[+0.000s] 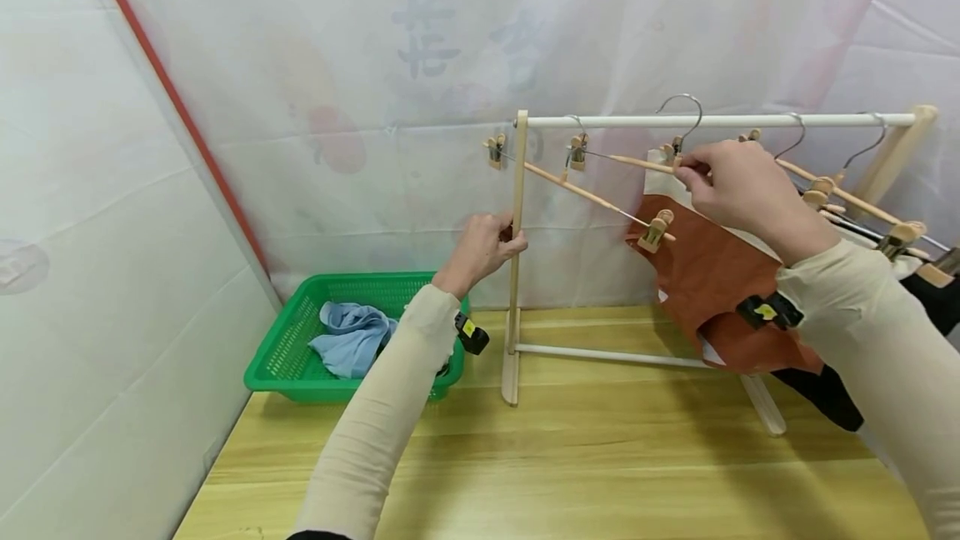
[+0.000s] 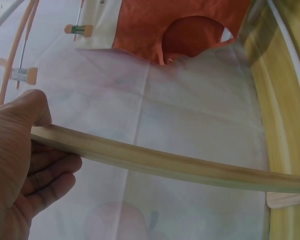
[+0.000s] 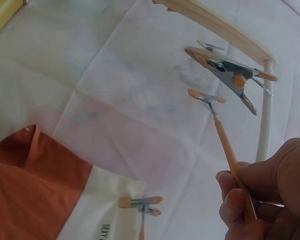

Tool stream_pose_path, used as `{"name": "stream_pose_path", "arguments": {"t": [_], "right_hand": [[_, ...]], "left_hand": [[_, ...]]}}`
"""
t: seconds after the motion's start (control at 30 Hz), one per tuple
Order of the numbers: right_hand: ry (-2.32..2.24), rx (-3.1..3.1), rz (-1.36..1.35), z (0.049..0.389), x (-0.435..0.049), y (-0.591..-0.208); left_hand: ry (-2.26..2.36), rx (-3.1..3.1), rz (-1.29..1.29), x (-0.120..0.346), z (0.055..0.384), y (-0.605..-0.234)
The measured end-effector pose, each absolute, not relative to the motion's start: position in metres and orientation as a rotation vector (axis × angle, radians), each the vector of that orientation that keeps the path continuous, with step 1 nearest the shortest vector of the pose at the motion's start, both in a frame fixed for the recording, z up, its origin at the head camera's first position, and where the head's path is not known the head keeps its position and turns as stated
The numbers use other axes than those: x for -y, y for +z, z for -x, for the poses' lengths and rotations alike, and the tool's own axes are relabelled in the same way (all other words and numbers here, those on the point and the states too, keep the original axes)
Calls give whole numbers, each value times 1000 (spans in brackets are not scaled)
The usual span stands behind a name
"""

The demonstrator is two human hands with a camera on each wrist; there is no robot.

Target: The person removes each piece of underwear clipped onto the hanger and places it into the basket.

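My left hand (image 1: 483, 248) grips the upright wooden post (image 1: 516, 290) of a small clothes rack, thumb and index finger at its sides. In the right wrist view, my right hand (image 3: 270, 195) pinches the thin wooden bar of a clip hanger (image 3: 225, 140), whose end clip bears no cloth. A metal hook (image 1: 693, 111) rises above this hand, by the rack's white rail (image 1: 615, 121). Behind hangs an orange-brown garment (image 1: 705, 273) with a cream band, held by a clip (image 3: 140, 202). Another bare clip hanger (image 1: 566, 183) hangs at the rail's left end.
A green plastic basket (image 1: 300, 390) with light blue cloth (image 1: 352, 340) inside stands left of the rack on the wooden table (image 1: 525, 473). More hangers with dark clothes (image 1: 832, 398) hang at the right. A white sheet (image 1: 337, 107) forms the back wall.
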State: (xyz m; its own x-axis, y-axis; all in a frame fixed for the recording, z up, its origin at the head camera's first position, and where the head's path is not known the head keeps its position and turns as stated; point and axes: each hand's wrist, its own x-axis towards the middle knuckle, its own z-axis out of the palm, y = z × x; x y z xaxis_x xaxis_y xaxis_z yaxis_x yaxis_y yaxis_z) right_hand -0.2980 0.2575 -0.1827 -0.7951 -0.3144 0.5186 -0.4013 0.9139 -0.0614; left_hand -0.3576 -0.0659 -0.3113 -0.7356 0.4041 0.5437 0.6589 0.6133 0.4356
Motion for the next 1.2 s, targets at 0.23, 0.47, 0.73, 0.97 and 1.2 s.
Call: {"name": "stream_pose_path", "arguments": {"t": [0.23,0.47,0.73,0.97,1.2], "right_hand": [[175,2611,-469,311,-255,-176],[240,2663,-449,315,-251,-187],[225,2687,-492,315,-245,-200],[147,2783,-504,314,-242,-193],[33,2816,-501,302,-253,-168]], "left_hand": [[-869,2456,850,63,357,-312],[-893,2434,862,58,357,-313],[-898,2437,888,58,358,-310],[-895,2466,867,59,355,-309],[-896,2457,875,56,356,-308]]}}
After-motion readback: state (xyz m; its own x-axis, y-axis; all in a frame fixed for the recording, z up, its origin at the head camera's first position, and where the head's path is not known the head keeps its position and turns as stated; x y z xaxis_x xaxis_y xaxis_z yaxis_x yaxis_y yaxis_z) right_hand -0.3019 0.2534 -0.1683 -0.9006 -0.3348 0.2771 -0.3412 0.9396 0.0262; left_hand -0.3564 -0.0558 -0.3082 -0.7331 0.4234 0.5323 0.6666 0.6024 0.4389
